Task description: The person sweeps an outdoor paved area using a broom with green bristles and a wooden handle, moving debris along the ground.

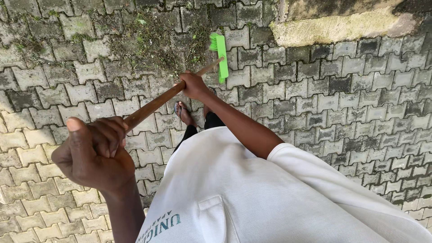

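Head view is showing left hand [96, 150] and right hand [194, 85] gripping a light, stiff broom [219, 56], spaced along its wooden handle [155, 103].

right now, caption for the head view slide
Both hands, left and right, grip a wooden-handled green broom over mossy paving.

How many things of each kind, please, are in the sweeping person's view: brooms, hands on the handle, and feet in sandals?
Broom: 1
Hands gripping its handle, left hand and right hand: 2
Foot in sandal: 1 clearly seen
Total: 4
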